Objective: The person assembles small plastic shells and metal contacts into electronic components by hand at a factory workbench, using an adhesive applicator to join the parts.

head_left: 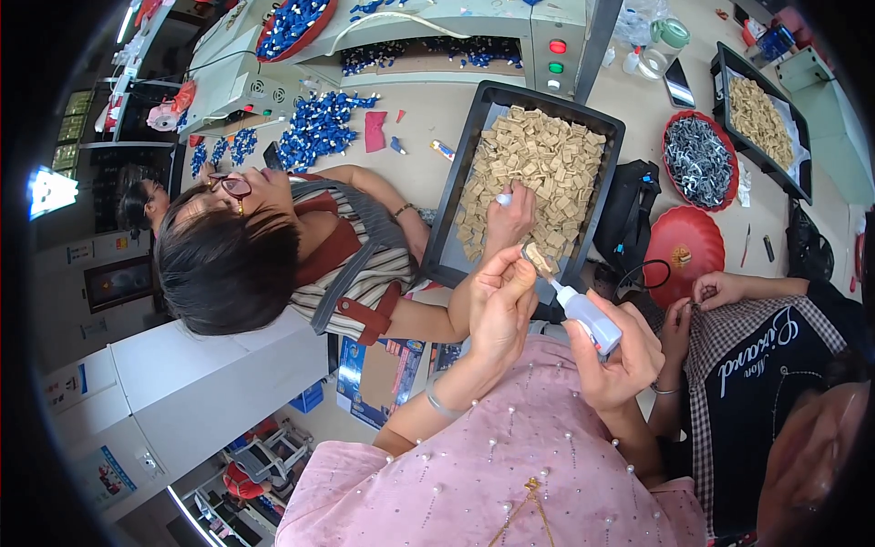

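Observation:
My left hand is raised in front of my pink beaded top and pinches a small tan square piece between fingertips. My right hand grips a small white squeeze bottle, its nozzle tip pointing up-left at the tan piece. Just beyond, a black tray holds a heap of the same tan square pieces. A co-worker's hand rests in that tray holding a small white item.
A person in a striped apron leans in from the left; another in a checked top sits at my right. Red dishes hold grey metal parts and little else. Blue parts lie scattered; a second tray stands far right.

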The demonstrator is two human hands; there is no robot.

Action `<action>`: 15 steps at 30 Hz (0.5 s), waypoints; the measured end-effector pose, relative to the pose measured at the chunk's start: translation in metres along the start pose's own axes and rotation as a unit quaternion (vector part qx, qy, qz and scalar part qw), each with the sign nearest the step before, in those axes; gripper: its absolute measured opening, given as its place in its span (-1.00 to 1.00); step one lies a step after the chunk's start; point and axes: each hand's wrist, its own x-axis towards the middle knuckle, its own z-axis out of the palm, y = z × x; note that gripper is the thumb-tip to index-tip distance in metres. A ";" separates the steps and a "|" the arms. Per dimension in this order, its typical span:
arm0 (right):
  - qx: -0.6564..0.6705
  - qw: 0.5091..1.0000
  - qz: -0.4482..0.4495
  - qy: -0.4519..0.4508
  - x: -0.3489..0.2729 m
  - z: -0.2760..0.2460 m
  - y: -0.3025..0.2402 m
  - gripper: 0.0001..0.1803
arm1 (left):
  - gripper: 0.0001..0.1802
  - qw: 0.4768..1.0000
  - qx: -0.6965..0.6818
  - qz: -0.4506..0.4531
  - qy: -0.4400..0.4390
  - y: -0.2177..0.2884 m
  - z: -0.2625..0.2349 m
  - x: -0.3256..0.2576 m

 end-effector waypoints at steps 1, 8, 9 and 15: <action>0.001 1.000 -0.004 0.003 0.000 0.001 0.000 -0.64 | -0.86 1.000 -0.001 0.001 0.000 0.000 0.000 0.000; -0.001 1.000 0.002 0.004 0.000 0.001 0.001 -0.64 | -0.87 1.000 -0.002 -0.005 0.000 0.000 0.000 0.002; -0.002 1.000 0.003 0.004 0.001 0.002 0.002 -0.64 | -0.87 1.000 0.001 -0.005 0.000 0.001 0.000 0.003; 0.000 1.000 -0.019 0.013 0.005 0.002 0.008 -0.64 | -0.90 1.000 -0.008 -0.004 0.018 0.004 0.002 0.007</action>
